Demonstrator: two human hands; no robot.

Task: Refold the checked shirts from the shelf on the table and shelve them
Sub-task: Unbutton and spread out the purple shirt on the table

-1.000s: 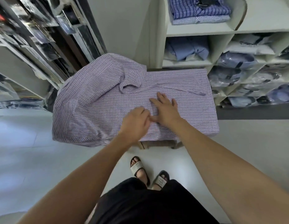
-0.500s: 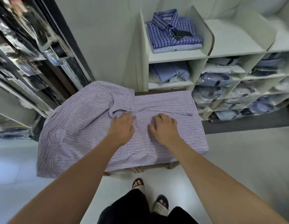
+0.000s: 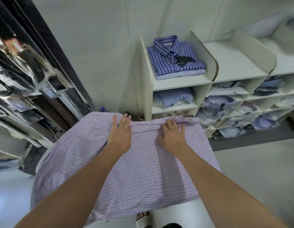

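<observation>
A lilac checked shirt (image 3: pixel 143 170) lies spread over the small table, hiding the tabletop, and hangs off its left side. My left hand (image 3: pixel 120 130) lies flat with straight fingers on the shirt's far edge, left of centre. My right hand (image 3: pixel 171 134) presses flat on the cloth just right of it, fingers spread near the far hem fold. Two folded checked shirts, a blue one (image 3: pixel 174 55) on top of a paler one (image 3: pixel 180 74), sit in the top left compartment of the white shelf (image 3: pixel 180 82).
The shelf's lower compartments hold a folded light blue shirt (image 3: pixel 173 97) and several bagged shirts (image 3: pixel 220 102). The top compartment (image 3: pixel 231 61) to the right holds nothing. A rack of hanging bagged garments (image 3: pixel 24 83) fills the left. My sandalled foot (image 3: pixel 143 219) shows below the table.
Both hands have slid away from me across the shirt to its far edge, smoothing it. The bunched collar area seen earlier now lies under my left hand, and the view has tilted up.
</observation>
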